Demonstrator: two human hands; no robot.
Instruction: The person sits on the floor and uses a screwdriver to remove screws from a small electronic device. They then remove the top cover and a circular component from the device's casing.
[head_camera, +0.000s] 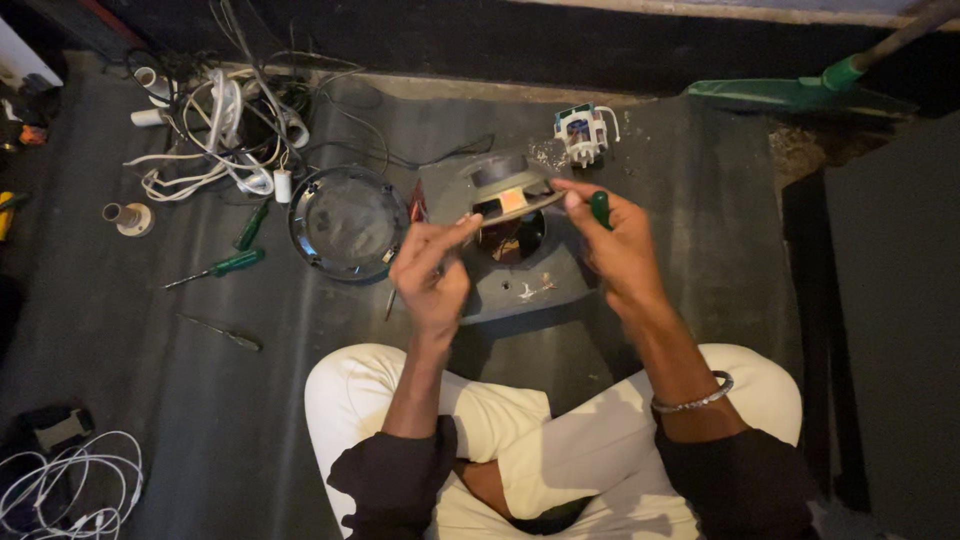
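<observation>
Round grey loudspeaker driver (512, 190): rim pinched between left hand (432, 272) fingers and right hand (615, 245), which also grips green-handled screwdriver (600, 208); above grey square box (520, 265).

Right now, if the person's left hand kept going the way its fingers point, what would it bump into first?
The left hand points up and to the right, and its fingertips already seem to touch the rim of the round speaker, so it would meet that first. Depth is hard to judge.

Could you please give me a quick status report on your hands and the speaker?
Left hand pinches round grey speaker driver rim. Right hand grips green-handled screwdriver against it. Driver tilted above dark grey square box. Nothing obstructing.
</observation>
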